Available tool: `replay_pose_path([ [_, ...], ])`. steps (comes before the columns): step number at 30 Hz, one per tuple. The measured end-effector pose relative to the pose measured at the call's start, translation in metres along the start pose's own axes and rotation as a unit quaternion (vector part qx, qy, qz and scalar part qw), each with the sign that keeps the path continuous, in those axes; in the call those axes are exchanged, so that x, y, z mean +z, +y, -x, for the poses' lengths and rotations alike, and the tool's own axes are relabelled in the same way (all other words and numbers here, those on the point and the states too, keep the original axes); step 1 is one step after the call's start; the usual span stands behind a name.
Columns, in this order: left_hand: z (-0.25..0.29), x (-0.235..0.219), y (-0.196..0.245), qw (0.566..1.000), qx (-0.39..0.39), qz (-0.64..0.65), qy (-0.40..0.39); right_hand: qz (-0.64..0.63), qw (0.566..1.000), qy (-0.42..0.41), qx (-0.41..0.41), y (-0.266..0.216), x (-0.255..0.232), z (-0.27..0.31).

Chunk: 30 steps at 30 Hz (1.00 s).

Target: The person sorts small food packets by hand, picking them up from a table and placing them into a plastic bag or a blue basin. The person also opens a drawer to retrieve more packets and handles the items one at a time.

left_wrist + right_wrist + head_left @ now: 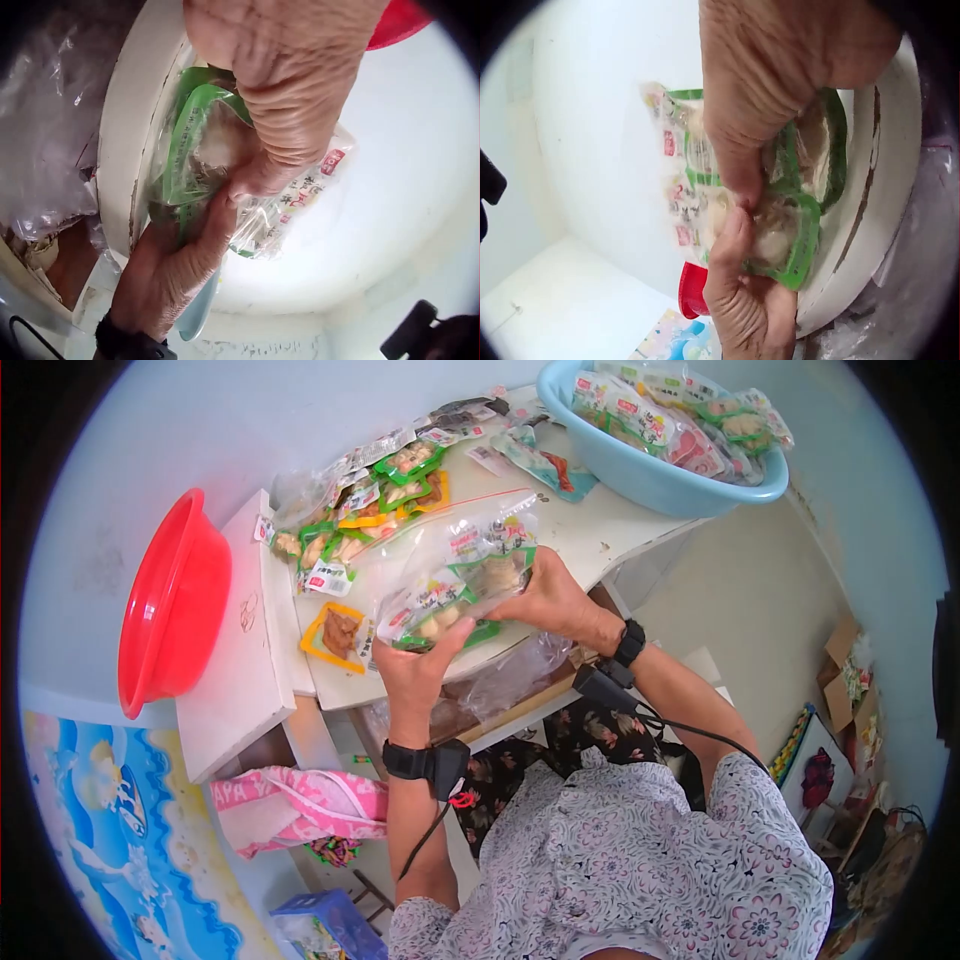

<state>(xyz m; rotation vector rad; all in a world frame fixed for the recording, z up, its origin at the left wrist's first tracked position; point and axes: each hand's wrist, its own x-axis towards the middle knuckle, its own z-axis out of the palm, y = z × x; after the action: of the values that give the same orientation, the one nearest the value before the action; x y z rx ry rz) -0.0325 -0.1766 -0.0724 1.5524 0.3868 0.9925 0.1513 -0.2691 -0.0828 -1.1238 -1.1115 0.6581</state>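
Both hands hold a clear plastic bag (400, 575) containing small green-edged food packets (440, 615) above the white table. In the head view the left hand (415, 670) grips its lower left side, thumb on top. The right hand (555, 600) pinches the right side, around a packet (495, 572). The left wrist view shows the thumbs close together over a green-edged packet (180, 150). Pale round pieces show through a packet (772, 244) in the right wrist view. Fingers beneath the bag are partly hidden.
A pile of packets (400, 475) lies at the table's back left, a yellow-edged packet (338, 635) near the left hand. A blue basin (640, 470) of packets stands back right, a red basin (180, 600) at left. Below the table edge is an open drawer (520, 705) with plastic.
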Motion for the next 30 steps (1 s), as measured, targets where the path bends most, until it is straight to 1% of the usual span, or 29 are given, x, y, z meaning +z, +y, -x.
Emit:
replay_pose_path([
  [1, 0.0, -0.003, -0.002, 1.0, 0.005, -0.007, 0.002, -0.003, 1.0, -0.007, -0.01, -0.003, 0.0, -0.001],
  [4, 0.0, -0.014, -0.009, 0.999, 0.014, -0.036, 0.001, 0.075, 0.991, -0.11, -0.004, 0.002, -0.024, -0.015],
  [6, -0.003, -0.016, -0.009, 0.997, 0.021, -0.069, -0.011, 0.116, 0.985, -0.124, 0.032, 0.015, -0.033, -0.02],
  [7, -0.004, -0.015, -0.011, 0.998, 0.018, -0.056, -0.01, 0.1, 0.986, -0.131, 0.033, 0.022, -0.034, -0.023],
  [9, -0.008, -0.011, -0.013, 0.999, 0.015, -0.032, -0.008, 0.122, 0.983, -0.125, 0.048, 0.027, -0.038, -0.026],
  [10, -0.009, -0.01, -0.013, 1.0, 0.012, -0.02, -0.014, 0.159, 0.979, -0.112, 0.063, 0.028, -0.04, -0.023],
  [11, -0.009, -0.01, -0.012, 1.0, 0.008, -0.007, -0.019, 0.159, 0.979, -0.117, 0.059, 0.03, -0.041, -0.021],
  [12, -0.007, -0.01, -0.011, 1.0, 0.002, 0.005, -0.025, 0.158, 0.978, -0.123, 0.055, 0.026, -0.039, -0.019],
  [14, -0.005, -0.013, -0.013, 0.999, -0.015, -0.011, -0.037, 0.082, 0.982, -0.167, 0.003, -0.016, -0.034, -0.023],
  [15, -0.005, -0.014, -0.013, 0.999, -0.022, -0.018, -0.043, 0.037, 0.988, -0.15, 0.003, -0.027, -0.034, -0.024],
  [17, -0.004, -0.012, -0.015, 0.999, 0.0, -0.018, -0.038, -0.053, 0.992, -0.116, 0.003, -0.046, -0.033, -0.027],
  [18, -0.003, -0.011, -0.015, 0.999, 0.011, -0.018, -0.035, -0.026, 0.994, -0.109, -0.005, -0.058, -0.032, -0.03],
  [20, -0.003, -0.01, -0.013, 0.999, -0.002, -0.021, -0.028, 0.028, 0.995, -0.092, -0.021, -0.077, -0.029, -0.037],
  [23, -0.005, -0.01, -0.011, 0.999, 0.001, -0.033, -0.024, 0.142, 0.981, -0.133, -0.014, -0.081, -0.033, -0.052],
  [26, -0.005, -0.008, -0.006, 0.999, 0.017, -0.028, -0.009, 0.067, 0.991, -0.112, -0.025, -0.092, -0.03, -0.057],
  [29, -0.007, -0.007, 0.005, 1.0, 0.01, -0.018, -0.008, 0.155, 0.964, -0.113, -0.186, -0.116, -0.021, -0.059],
  [30, -0.008, -0.007, 0.008, 1.0, 0.007, -0.015, -0.011, 0.166, 0.962, -0.108, -0.19, -0.114, -0.018, -0.061],
])
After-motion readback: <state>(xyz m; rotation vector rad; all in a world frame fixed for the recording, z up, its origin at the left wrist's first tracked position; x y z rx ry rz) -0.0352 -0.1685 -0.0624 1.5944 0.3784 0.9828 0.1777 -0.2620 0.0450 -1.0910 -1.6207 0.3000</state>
